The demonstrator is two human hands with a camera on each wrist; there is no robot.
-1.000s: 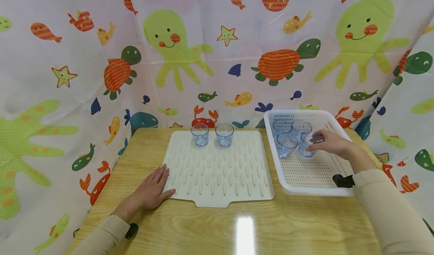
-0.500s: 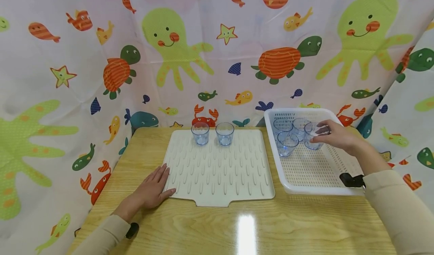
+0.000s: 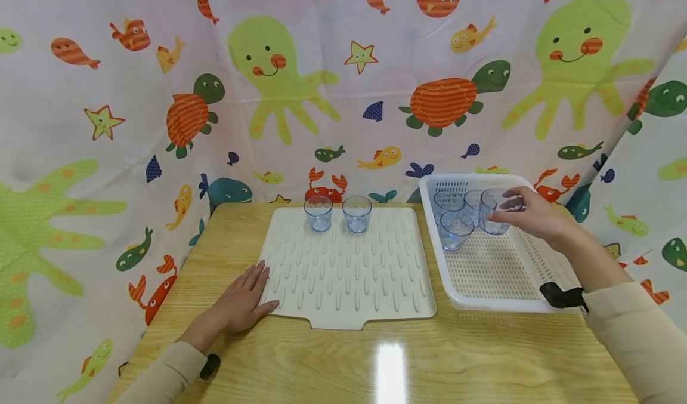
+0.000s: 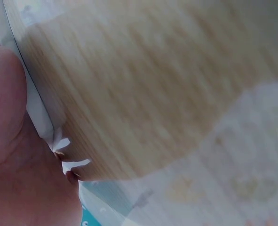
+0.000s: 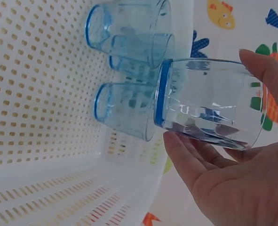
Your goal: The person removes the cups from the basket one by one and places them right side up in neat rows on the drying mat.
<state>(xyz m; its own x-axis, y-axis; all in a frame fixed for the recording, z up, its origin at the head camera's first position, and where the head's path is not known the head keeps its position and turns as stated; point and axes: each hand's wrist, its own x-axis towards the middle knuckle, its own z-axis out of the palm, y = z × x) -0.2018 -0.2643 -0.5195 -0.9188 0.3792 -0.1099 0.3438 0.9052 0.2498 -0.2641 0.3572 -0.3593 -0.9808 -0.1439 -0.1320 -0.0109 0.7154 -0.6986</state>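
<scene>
In the head view my right hand (image 3: pixel 537 213) grips a clear bluish drinking glass (image 5: pixel 209 103) over the white basket (image 3: pixel 453 284). Thumb and fingers lie on opposite sides of its wall, as the right wrist view shows. Three more glasses stand in the basket's left part, among them a front glass (image 3: pixel 456 231). My left hand (image 3: pixel 241 302) lies flat with fingers spread at the left edge of a cream ridged drying mat (image 3: pixel 343 278). A left glass (image 3: pixel 319 214) and a right glass (image 3: pixel 356 215) stand upright along the mat's far edge.
The wooden table (image 3: pixel 300 362) runs up to a curtain (image 3: pixel 333 93) printed with sea animals at the back and sides. The basket's raised rim stands just right of the mat. A black strap piece (image 3: pixel 560 295) sits at my right wrist.
My right hand has moved slightly right and away from me, and the glass it grips has risen from among the others. The left hand and the mat's glasses stay put.
</scene>
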